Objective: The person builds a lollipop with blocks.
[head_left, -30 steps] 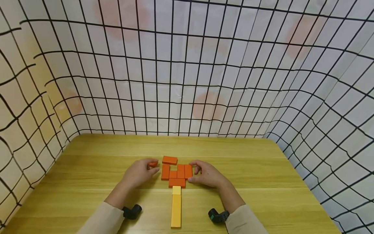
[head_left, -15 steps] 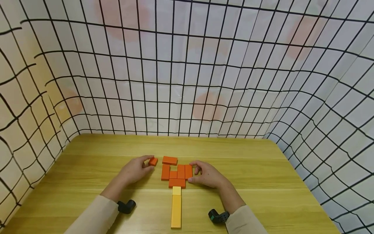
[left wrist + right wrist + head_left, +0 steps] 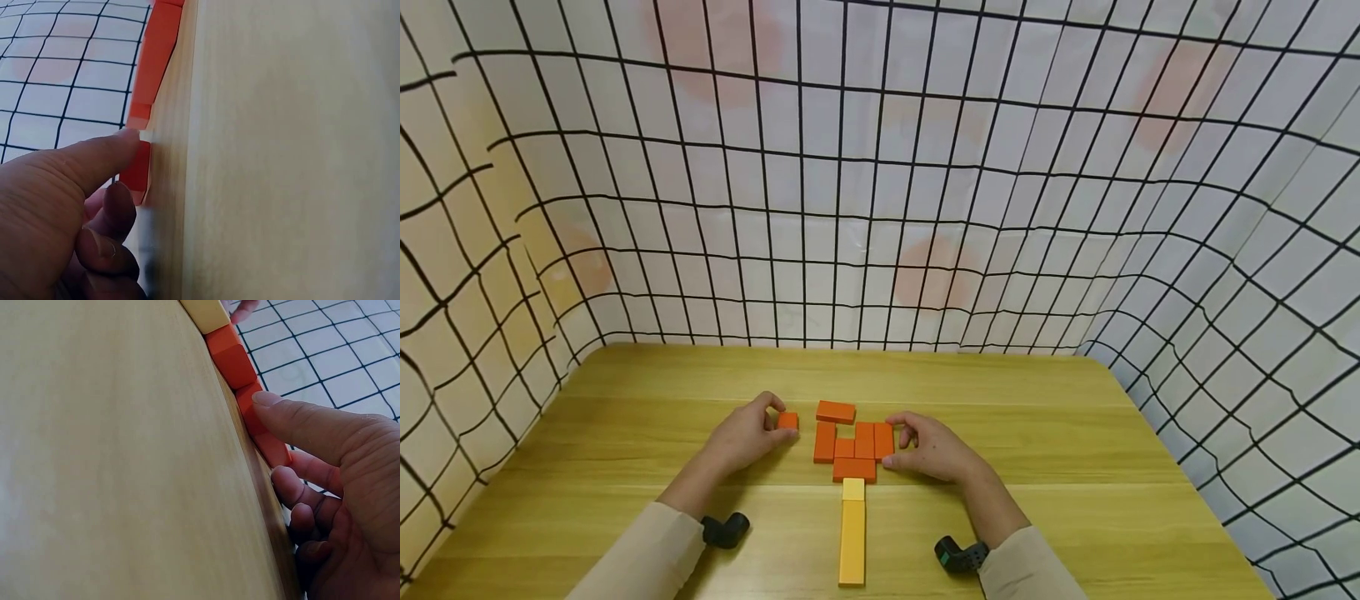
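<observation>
Between its thumb and forefinger, my left hand (image 3: 741,435) pinches a small square orange block (image 3: 787,422), left of the other blocks. In the left wrist view the thumb lies over this block (image 3: 139,172). My right hand (image 3: 934,450) holds the rightmost upright orange block (image 3: 884,442) by its ends, thumb at the near end and forefinger at the far one. Several orange blocks form a cluster, with a flat orange block (image 3: 854,470) at its near side and a tilted orange block (image 3: 836,412) at its far side. A square notch of bare wood shows inside.
Below the cluster, a small pale yellow block (image 3: 853,489) and a long yellow block (image 3: 852,543) run in line toward me. All lie on a wooden table (image 3: 1037,392). Black wire mesh (image 3: 865,208) before pale sheeting rises around the back and sides.
My left hand has drawn back to the left with the small block, which has turned from slanted to squarer with the cluster. The right hand has stayed in place.
</observation>
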{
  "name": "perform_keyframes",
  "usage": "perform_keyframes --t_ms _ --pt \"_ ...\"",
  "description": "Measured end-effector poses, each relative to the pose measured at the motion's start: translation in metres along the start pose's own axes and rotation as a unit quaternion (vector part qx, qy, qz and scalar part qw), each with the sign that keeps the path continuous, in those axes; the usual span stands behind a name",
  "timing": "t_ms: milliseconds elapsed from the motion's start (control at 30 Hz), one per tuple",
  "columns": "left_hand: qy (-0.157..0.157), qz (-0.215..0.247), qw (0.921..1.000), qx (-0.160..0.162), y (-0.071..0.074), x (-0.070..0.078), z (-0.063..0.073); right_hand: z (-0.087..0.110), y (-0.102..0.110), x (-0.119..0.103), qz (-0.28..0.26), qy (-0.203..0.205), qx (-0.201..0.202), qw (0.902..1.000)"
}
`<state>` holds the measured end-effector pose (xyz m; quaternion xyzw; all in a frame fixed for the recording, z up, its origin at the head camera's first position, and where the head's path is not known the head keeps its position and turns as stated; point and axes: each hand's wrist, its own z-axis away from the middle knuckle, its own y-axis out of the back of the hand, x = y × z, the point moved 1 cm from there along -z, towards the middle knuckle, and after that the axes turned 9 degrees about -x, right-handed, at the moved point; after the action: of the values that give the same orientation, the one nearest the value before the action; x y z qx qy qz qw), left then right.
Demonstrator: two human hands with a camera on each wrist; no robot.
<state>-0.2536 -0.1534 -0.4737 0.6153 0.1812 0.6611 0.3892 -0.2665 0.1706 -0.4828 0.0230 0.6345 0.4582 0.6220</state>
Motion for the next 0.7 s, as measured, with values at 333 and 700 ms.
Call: perform_keyframes --t_ms 333,700 --pt "0.007 -0.013 0.9999 -0.002 -0.0003 -0.002 -0.0003 0.002 0.0006 -0.0005 -0.008 -0.004 -0.006 0.9999" --pt "0.017 -0.011 0.9998 0.0 -0.0035 -0.0013 0.0024 0.0027 -0.0001 -0.0019 -0.003 -0.001 -0.005 1.0"
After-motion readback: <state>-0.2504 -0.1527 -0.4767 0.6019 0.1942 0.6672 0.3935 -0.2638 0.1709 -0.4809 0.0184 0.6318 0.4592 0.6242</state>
